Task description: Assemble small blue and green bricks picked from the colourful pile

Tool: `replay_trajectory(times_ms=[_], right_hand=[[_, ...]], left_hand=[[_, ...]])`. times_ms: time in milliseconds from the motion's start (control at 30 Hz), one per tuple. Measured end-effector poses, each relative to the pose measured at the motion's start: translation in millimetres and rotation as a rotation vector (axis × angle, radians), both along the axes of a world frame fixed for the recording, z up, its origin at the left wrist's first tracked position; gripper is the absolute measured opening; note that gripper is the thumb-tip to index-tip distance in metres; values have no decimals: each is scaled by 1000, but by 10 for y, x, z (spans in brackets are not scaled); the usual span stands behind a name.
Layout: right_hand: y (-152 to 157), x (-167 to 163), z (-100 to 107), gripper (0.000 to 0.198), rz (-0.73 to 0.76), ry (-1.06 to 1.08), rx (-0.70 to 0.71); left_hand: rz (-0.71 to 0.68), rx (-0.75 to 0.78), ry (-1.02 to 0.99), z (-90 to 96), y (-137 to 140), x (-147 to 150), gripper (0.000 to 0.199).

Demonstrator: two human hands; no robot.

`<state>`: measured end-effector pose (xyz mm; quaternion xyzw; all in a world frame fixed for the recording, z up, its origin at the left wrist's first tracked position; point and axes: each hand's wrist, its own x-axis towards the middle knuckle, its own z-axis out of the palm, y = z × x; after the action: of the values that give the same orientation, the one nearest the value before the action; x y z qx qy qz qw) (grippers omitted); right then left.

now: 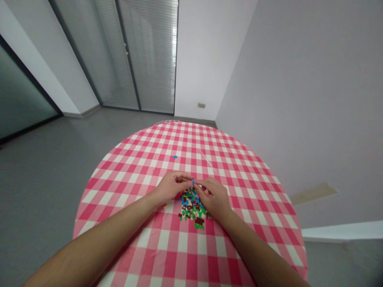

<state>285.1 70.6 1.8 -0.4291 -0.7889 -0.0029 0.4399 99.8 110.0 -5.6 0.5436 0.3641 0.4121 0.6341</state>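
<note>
My left hand [173, 185] and my right hand [214, 196] meet above the tablecloth, fingertips almost together. Pinched between them is a small blue building brick [193, 182]; its exact shape is too small to make out. Just below the fingers lies a loose pile of tiny building bricks [193, 206] in blue, green, brown, white and a little red. My right hand covers part of the pile's right side. A dark brown brick [199, 221] and some green ones sit at the near edge of the pile. Farther off, a separate blue piece [175, 157] rests on the cloth.
The round table [149, 243] wears a red-and-white checked cloth. A small yellowish piece [165, 206] lies by my left wrist. Beyond the table stand a glass partition with blinds [149, 56] and a white wall; another wall [314, 99] rises close on the right.
</note>
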Motion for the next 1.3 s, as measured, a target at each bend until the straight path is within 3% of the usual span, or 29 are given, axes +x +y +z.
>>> replay_trajectory(times_ms=[400,767,1300], right_hand=[[13,-13,-25,14,17,-5,-27],[14,9,-32,16,30,-12,-114],[33,11,-76,15,71,15,-109]], left_hand=[[17,13,15,40,-4,4,10],[-15,6,76,58,8,-29,20],[-73,-8,63,-12,20,-34,28]])
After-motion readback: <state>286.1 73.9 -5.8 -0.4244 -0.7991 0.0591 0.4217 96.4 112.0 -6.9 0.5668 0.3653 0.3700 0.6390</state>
